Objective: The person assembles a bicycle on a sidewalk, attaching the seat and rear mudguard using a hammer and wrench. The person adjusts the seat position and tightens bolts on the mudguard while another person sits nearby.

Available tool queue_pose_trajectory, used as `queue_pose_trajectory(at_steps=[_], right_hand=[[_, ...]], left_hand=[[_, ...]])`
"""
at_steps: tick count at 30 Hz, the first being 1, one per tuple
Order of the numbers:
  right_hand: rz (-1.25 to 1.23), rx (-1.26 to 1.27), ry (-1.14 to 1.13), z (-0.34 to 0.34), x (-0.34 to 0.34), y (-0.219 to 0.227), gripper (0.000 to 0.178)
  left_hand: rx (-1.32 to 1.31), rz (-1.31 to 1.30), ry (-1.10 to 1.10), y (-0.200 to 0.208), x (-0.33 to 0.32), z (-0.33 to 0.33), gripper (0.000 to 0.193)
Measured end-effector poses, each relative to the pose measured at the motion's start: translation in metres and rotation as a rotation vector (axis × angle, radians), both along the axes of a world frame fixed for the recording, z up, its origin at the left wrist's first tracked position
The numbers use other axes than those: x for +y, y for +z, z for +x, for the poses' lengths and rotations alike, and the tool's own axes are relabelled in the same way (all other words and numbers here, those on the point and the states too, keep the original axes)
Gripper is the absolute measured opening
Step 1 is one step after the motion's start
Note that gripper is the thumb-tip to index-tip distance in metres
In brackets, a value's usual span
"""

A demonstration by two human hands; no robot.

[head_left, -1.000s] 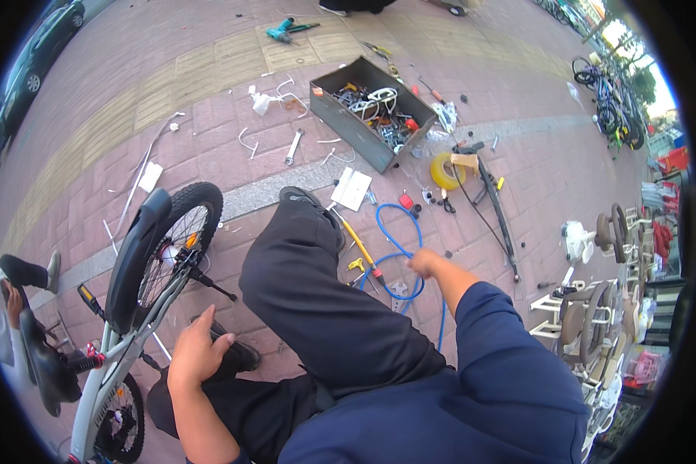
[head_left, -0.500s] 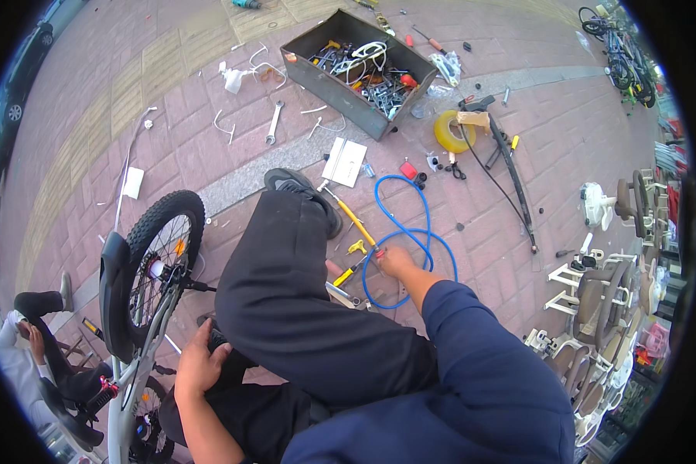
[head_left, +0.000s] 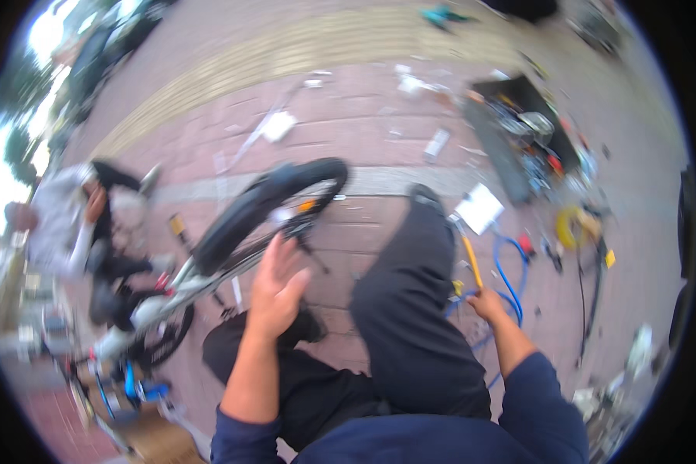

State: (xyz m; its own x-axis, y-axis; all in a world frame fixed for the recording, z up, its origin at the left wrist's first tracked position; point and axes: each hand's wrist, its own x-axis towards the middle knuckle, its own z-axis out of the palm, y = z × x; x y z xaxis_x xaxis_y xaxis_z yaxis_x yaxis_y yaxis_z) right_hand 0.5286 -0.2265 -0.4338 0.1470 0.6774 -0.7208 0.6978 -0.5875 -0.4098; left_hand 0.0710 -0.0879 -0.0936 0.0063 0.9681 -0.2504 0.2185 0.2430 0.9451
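My right hand (head_left: 487, 304) is closed round the lower end of a yellow air-hose tube (head_left: 472, 261), whose far end lies near a white card (head_left: 479, 209). A blue hose (head_left: 516, 288) loops on the paving beside that hand. My left hand (head_left: 277, 288) is raised with its fingers apart and holds nothing. It is nearest to a bicycle's fat black wheel (head_left: 335, 172) and black mudguard (head_left: 240, 216); blur hides whether it touches them. The silver-grey bicycle frame (head_left: 179, 291) runs away to the lower left.
A metal toolbox (head_left: 496, 147) full of tools stands at the far right. Near it lie a wrench (head_left: 437, 145) and a roll of yellow tape (head_left: 569, 226). At the left sits another person (head_left: 62, 209). A cardboard box (head_left: 158, 439) is at the lower left.
My view has swung to the left and blurred. My left hand has lifted toward the bicycle wheel, its fingers spreading. My right hand still grips the yellow tube.
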Motion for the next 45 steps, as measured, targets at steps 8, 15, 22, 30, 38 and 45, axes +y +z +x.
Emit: queue_pose_trajectory(at_steps=[8,15,22,30,38,45], right_hand=[[0.768,0.608,-0.182,-0.138,0.178,0.28,0.03],[-0.037,1.334,0.445,-0.301,0.186,0.423,0.096],[-0.268,0.843,0.106,-0.368,0.186,0.312,0.103],[-0.214,0.828,0.141,-0.377,0.184,0.311,0.098],[-0.189,0.804,0.143,-0.378,0.189,0.302,0.097],[-0.188,0.793,0.144,-0.383,0.187,0.304,0.094]], left_hand=[[-0.982,0.254,0.746,0.047,-0.074,-0.068,0.069],[-1.326,0.705,1.201,0.07,-0.132,-0.17,0.102],[-1.436,0.505,1.446,-0.013,-0.137,-0.234,0.108],[-1.443,0.476,1.482,-0.028,-0.135,-0.254,0.103],[-1.425,0.419,1.479,-0.036,-0.13,-0.254,0.098],[-1.398,0.396,1.48,-0.035,-0.131,-0.253,0.096]])
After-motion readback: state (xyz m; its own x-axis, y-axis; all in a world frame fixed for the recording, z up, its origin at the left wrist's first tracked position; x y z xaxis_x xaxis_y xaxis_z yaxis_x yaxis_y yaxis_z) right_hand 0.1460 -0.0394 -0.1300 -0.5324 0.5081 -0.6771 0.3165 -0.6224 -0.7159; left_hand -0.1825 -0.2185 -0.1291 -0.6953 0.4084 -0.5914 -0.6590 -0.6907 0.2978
